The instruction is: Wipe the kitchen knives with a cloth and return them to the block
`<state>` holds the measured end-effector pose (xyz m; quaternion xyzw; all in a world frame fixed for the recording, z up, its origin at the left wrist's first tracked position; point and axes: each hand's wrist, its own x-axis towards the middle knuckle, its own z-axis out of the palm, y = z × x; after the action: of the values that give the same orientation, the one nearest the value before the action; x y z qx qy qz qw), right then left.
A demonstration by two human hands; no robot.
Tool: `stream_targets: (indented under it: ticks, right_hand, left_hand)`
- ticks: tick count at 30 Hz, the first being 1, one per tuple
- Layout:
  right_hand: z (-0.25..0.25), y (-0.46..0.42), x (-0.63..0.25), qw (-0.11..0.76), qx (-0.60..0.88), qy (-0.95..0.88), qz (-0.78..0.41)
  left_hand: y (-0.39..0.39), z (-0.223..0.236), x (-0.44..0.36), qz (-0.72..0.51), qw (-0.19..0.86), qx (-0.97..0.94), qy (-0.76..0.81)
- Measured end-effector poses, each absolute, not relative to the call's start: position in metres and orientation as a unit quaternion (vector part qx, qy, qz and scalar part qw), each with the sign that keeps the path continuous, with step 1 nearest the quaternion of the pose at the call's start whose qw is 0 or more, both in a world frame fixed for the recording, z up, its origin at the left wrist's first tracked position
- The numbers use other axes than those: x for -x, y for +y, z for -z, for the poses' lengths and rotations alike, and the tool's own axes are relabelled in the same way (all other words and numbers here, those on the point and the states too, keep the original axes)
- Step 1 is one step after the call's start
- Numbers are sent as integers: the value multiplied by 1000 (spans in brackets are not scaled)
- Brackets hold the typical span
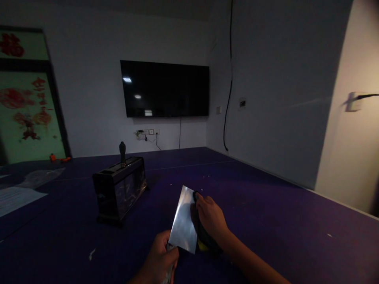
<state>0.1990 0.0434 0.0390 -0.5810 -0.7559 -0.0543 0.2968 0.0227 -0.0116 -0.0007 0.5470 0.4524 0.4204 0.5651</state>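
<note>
My left hand [162, 256] is closed round the handle of a cleaver [184, 225], low in the middle of the view. Its broad, shiny blade points up and away from me. My right hand [212, 217] is curled at the blade's right edge, gripping a dark object [204, 233] whose kind I cannot make out. A yellow patch [203, 246] shows low beside that object. To the left stands a black knife block [120, 193] with see-through sides. One black handle [122, 148] sticks up out of its top.
The dark blue surface [266, 236] carries small white scraps. Left lie a white sheet [19, 197], clear plastic [41, 177] and small orange things [53, 157]. Beyond are a wall television [166, 90], sockets [148, 132] and a hanging black cable [230, 86].
</note>
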Motion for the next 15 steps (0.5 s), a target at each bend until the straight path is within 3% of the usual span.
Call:
stream_targets:
  ticks: [15]
  right_hand:
    - [-42, 16, -177, 294, 517, -802, 50]
  left_hand:
    - [-16, -8, -26, -463, 558, -532, 438]
